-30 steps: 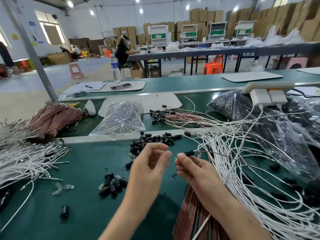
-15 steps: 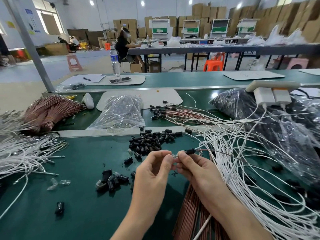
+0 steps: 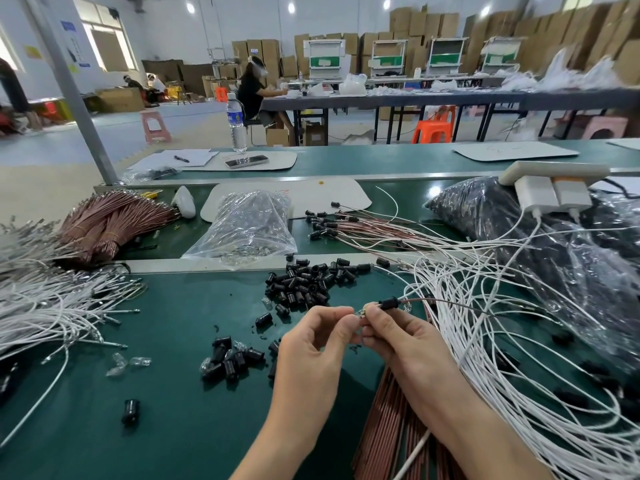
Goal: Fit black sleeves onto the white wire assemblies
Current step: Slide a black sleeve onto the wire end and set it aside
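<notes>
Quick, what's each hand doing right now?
Left hand: closed, pinching the wire at its tip.
Right hand: closed, pinching that wire beside the black sleeve.

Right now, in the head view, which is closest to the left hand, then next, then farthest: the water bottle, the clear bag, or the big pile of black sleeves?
1. Big pile of black sleeves, just behind the left hand.
2. Clear bag, farther back, slightly left.
3. Water bottle, on the far bench.
</notes>
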A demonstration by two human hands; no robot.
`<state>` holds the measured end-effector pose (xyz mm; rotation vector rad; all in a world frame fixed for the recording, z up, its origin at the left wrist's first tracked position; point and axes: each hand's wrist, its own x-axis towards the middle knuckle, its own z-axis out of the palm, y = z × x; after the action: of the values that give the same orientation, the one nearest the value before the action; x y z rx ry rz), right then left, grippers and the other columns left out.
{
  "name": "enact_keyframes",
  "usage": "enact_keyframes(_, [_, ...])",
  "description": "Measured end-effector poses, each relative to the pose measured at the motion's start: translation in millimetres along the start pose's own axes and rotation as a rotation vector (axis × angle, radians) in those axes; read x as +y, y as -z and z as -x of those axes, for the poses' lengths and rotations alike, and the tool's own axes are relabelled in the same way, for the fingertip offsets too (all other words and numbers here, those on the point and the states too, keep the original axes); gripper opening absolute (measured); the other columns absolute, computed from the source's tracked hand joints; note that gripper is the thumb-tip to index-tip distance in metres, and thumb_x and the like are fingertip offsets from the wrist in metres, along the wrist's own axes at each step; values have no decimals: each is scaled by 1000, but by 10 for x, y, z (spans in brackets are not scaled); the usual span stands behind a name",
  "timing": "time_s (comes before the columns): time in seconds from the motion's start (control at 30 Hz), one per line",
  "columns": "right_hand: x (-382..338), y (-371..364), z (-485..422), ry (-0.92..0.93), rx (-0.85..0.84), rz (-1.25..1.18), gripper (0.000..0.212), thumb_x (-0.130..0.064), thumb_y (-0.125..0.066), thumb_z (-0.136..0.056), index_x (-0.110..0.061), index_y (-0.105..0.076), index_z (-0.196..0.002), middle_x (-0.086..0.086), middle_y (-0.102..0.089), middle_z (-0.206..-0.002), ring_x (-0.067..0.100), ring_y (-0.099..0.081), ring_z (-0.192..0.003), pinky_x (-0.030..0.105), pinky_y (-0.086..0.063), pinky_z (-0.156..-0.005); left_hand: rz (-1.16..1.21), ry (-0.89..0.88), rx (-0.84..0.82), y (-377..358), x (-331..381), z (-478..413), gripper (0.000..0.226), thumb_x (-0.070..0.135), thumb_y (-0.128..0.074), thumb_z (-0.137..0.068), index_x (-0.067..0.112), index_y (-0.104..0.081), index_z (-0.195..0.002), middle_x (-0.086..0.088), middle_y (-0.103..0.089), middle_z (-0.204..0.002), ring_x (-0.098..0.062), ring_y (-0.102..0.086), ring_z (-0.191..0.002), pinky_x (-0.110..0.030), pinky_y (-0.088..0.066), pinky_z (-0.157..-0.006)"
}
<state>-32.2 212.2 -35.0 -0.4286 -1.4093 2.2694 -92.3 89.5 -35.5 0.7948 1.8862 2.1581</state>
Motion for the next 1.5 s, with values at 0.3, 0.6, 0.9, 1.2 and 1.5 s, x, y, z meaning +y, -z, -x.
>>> enact_keyframes(0.3, [45,1,20,57,-13,79,49,-55,-87,-66,-13,-81,-91,6,-74,-83,17,-70,-82,22,-57,-79,-11,-12,39,-3,-24,14,5,19,-71,-92,22,-75,-92,0,-77,-83,-18,-74,-79,-26,-59,-77])
enact_keyframes(0.6, [17,-49,35,20,-21,-26,31,-37,-80,-71,-12,-82,-89,9,-76,-89,15,-71,-83,20,-57,-75,-157,-137,-13,7,-25,4,11,26,-70,-93,34,-73,-100,12,-75,-92,-8,-72,-88,-16,-54,-76])
enact_keyframes(0.9, [-31,-64,59,-112,-68,-182,24,-26,-81,-67,-9,-81,-84,18,-74,-92,22,-73,-86,26,-60,-75,-567,-462,-39,114,-22,-16,14,35,-63,-95,36,-60,-108,23,-65,-101,2,-65,-98,-11,-49,-81])
enact_keyframes(1.2, [-18,-75,67,-142,-54,-175,29,-24,-81,-72,-4,-79,-92,30,-67,-110,35,-64,-104,33,-59,-87,-500,-391,-11,94,-50,-9,23,17,-74,-91,35,-62,-99,23,-66,-94,-1,-67,-89,-7,-47,-75])
enact_keyframes(1.5, [2,-189,97,-155,32,-360,10,-15,-72,-74,-9,-81,-74,11,-75,-83,14,-73,-72,22,-59,-65,-465,-345,10,43,-110,-39,13,18,-74,-90,23,-71,-101,22,-70,-97,1,-68,-92,-8,-48,-78])
